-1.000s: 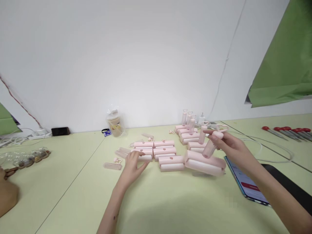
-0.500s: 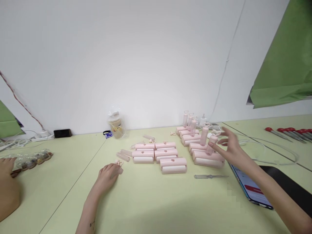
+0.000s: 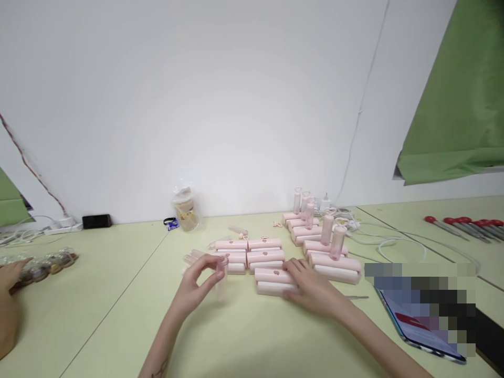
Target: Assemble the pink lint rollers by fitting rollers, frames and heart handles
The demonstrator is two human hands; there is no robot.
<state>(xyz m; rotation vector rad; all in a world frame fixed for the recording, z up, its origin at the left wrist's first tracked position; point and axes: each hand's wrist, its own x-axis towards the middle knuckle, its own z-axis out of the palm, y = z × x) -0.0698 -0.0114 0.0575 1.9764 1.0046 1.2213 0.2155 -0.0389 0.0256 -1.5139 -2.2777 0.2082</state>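
My left hand (image 3: pixel 199 286) pinches a clear pinkish tube (image 3: pixel 221 289), held upright a little above the table. My right hand (image 3: pixel 311 287) is wrapped over the right end of the nearest pink-and-white lint roller head (image 3: pixel 271 276), which lies flat and has a small dark oval on top. Several similar heads (image 3: pixel 264 257) sit in two rows just behind it. To the right, several rollers (image 3: pixel 334 261) lie with clear pink handles (image 3: pixel 337 242) standing up from them. Left of the rows, loose clear tubes (image 3: pixel 193 256) are partly hidden by my left hand.
A thin screwdriver (image 3: pixel 357 297) lies partly behind my right wrist. A phone (image 3: pixel 417 323) is at the right, beside white cables (image 3: pixel 401 241) and red-ended tools (image 3: pixel 457 226). A wrapped cup (image 3: pixel 187 212) stands by the wall. Another person's hand (image 3: pixel 13 273) is at far left.
My right hand has left the upright handle at the right and moved left onto the nearest roller head. My left hand has risen and moved right, with the tube in its fingers.
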